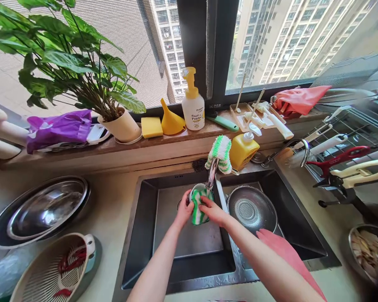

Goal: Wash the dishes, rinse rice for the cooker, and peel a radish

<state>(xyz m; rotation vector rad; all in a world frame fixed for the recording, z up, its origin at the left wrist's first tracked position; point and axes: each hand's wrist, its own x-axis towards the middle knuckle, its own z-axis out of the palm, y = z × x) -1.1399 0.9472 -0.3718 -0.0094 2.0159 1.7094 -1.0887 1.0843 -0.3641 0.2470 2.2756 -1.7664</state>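
Over the left basin of the sink (pixel 135 235), my left hand (pixel 185 208) grips the side of a round, light-rimmed bowl (pixel 192 192). A green-and-white striped dishcloth (pixel 198 212) drapes over the bowl's near side and covers much of it. My right hand (pixel 211 209) presses the dishcloth against the bowl, its fingers bent on the cloth. Directly above the bowl is the spout of the faucet (pixel 211 178); whether water runs is hard to make out. Another green-and-white cloth (pixel 219 153) hangs over the faucet.
A metal strainer bowl (pixel 252 209) sits in the right basin, a pink cloth (pixel 285 256) beside it. Behind stand a yellow bottle (pixel 243 152), a soap pump bottle (pixel 193 111), a funnel (pixel 171 121) and a sponge (pixel 151 127). A basket (pixel 34 277) holds red chilies at left.
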